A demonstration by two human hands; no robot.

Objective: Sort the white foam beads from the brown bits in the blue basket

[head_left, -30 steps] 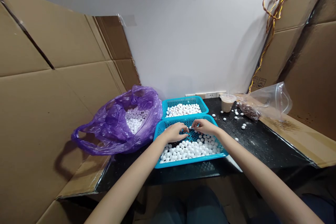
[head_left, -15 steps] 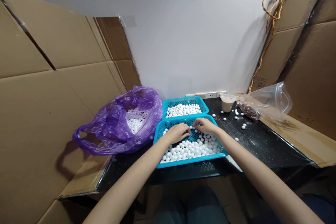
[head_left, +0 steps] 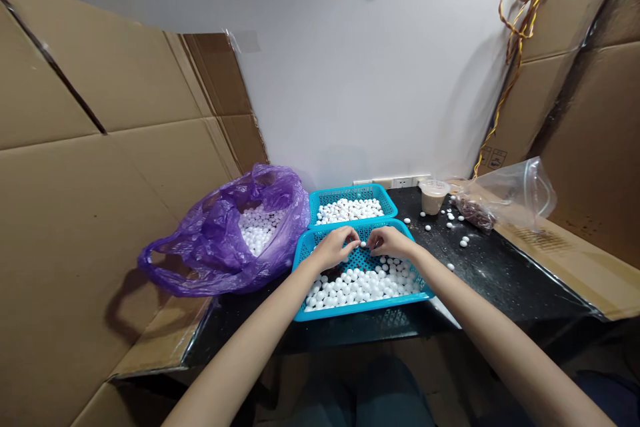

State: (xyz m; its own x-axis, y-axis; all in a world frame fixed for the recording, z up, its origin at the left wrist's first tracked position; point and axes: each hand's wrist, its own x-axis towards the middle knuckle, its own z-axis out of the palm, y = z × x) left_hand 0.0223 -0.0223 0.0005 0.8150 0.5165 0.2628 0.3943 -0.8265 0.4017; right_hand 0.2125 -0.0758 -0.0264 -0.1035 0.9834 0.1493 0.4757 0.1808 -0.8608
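Note:
Over the near blue plastic basket [head_left: 364, 309], my two hands face each other. My left hand [head_left: 336, 248] has its thumb and fingers drawn together in a pinch. Curled inward opposite it are the fingers of my right hand [head_left: 391, 241]. A small white ball [head_left: 363, 244] shows in the narrow gap between the fingertips; which hand grips it is hard to tell. Many white balls [head_left: 367, 285] cover the front part of the basket floor, while its perforated blue bottom shows below my fingers.
Behind stands a second blue basket [head_left: 390, 203] of white pieces. A purple plastic bag [head_left: 210, 253] with white balls lies left. On the black table [head_left: 500, 287] to the right are a lidded cup [head_left: 434, 197], loose white balls and a clear zip bag [head_left: 520, 190] with brown contents. Cardboard walls [head_left: 90, 213] flank the table.
My left hand has lifted slightly and its fingertips have closed up toward the thumb. My right fingers have curled a little lower. The white ball between them now shows more plainly.

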